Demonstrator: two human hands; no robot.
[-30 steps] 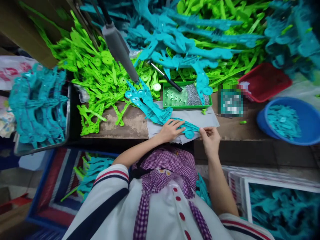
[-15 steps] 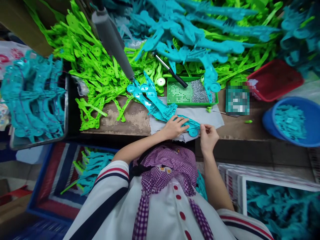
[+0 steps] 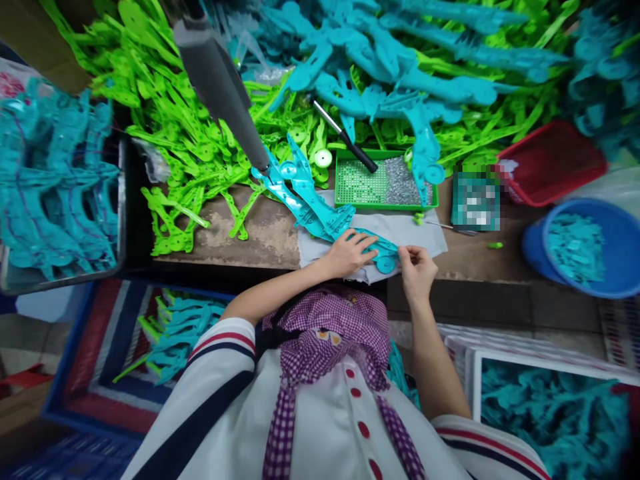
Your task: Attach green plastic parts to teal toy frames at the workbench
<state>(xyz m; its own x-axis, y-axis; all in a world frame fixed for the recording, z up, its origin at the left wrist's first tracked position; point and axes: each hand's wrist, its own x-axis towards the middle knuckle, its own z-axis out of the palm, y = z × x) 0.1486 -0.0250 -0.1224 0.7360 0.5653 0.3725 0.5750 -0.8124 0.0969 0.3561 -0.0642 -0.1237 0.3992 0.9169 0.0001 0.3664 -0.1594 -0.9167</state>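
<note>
A long, curved teal plastic part [image 3: 325, 219] lies aslant at the bench's front edge, over a light grey cloth [image 3: 425, 235]. Across its lower right half rests my left hand [image 3: 351, 254], fingers slightly bent and gripping it from above; the underside of the grip is hidden. My right hand [image 3: 419, 270] pinches the part's right end between thumb and fingertips. At the part's upper left end, the tip of a hanging grey electric screwdriver [image 3: 220, 93] comes down on or very close to it. Just behind stands a green tray [image 3: 345, 200] of small silvery pieces, probably screws.
Lime-green plastic parts [image 3: 185, 120] and teal parts [image 3: 380, 60] are heaped at the back. A black-handled rod [image 3: 357, 153] leans on the tray. To the right stand a red bin [image 3: 560, 160] and a blue bucket [image 3: 540, 233]. A black crate [image 3: 123, 220] stands left.
The view has shifted slightly. The screwdriver's tip sits a little lower against the part's left end. Both hands keep the same hold.
</note>
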